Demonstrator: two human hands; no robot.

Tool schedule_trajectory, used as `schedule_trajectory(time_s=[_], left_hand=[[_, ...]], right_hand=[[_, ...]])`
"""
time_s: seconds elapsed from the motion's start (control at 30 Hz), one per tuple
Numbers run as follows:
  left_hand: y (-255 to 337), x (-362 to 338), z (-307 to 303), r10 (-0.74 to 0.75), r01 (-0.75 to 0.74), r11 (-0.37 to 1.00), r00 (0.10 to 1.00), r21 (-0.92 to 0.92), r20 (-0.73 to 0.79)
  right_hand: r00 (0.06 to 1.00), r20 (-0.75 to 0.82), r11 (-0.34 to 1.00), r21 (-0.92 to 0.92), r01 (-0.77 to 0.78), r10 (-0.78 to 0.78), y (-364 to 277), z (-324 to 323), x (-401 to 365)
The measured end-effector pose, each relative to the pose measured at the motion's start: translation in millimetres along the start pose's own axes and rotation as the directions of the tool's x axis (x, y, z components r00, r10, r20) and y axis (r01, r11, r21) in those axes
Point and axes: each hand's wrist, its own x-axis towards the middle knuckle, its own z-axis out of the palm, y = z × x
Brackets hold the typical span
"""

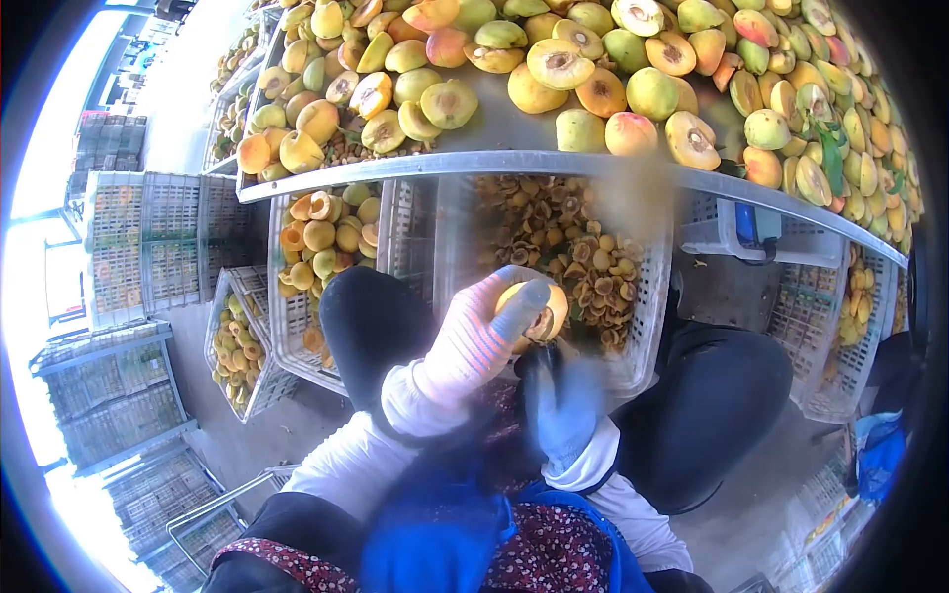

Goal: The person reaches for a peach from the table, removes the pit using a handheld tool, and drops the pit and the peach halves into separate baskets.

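Note:
My left hand (484, 331), in a striped glove with grey-blue fingertips, grips a halved yellow fruit (557, 301) whose brown centre shows. Just right of it and lower, my right hand (566, 400), in a blue glove and blurred by motion, is closed around a dark tool (540, 368) whose upper end is at the underside of the fruit. Beneath both hands stands a crate (647, 326) holding brown pits and fruit scraps (598, 272). A blurred yellowish shape (638, 193) shows over the table edge.
A metal table (514, 119) heaped with whole and halved fruits spans the top. Left of my knees are a crate of fruit halves (321, 237) and a smaller fruit crate (237, 346). Crates are stacked at far left (148, 237). Another crate (811, 316) stands at right.

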Motion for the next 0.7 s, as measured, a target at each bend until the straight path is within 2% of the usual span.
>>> schedule_trajectory(time_s=[0.17,0.23,0.27,0.33,0.37,0.4,0.47,0.5,0.57,0.7], left_hand=[[-4,4,-15,-0.185,0.169,0.953,0.982,0.251,0.039],[-1,7,-17,-0.237,0.216,0.938,0.97,0.272,0.045],[-1,7,-18,-0.263,0.239,0.93,0.964,0.281,0.048],[-7,1,-13,-0.084,0.081,0.994,0.995,0.066,0.045],[-12,-2,-9,0.007,-0.005,0.999,0.999,-0.04,0.032],[-20,-5,2,0.137,-0.141,0.985,0.99,-0.103,-0.043],[-35,-7,16,0.202,-0.225,0.966,0.965,-0.125,-0.169],[-38,-7,13,0.184,-0.203,0.973,0.969,-0.111,-0.162],[-43,-5,8,0.153,-0.167,0.982,0.976,-0.085,-0.152],[-37,-5,0,0.008,-0.015,0.99,0.998,-0.14,-0.054]], right_hand=[[0.997,0.075,0.999,0.018,-0.026,0.025,9,0,-12],[0.996,0.072,0.998,0.041,-0.047,0.044,9,1,-15],[0.996,0.023,0.996,-0.016,0.085,-0.085,12,3,-17],[0.938,-0.047,0.931,-0.146,0.335,-0.344,24,8,-22],[0.981,-0.011,0.981,0.013,0.193,-0.192,25,10,-22],[0.998,0.049,0.986,0.164,0.034,-0.042,25,11,-23],[0.997,0.077,0.985,0.172,0.001,-0.014,29,14,-28],[0.99,0.045,0.991,0.034,0.131,-0.133,31,14,-32],[0.962,0.057,0.956,-0.105,0.273,-0.268,35,12,-35],[0.936,0.037,0.919,-0.184,0.35,-0.349,32,9,-31]])
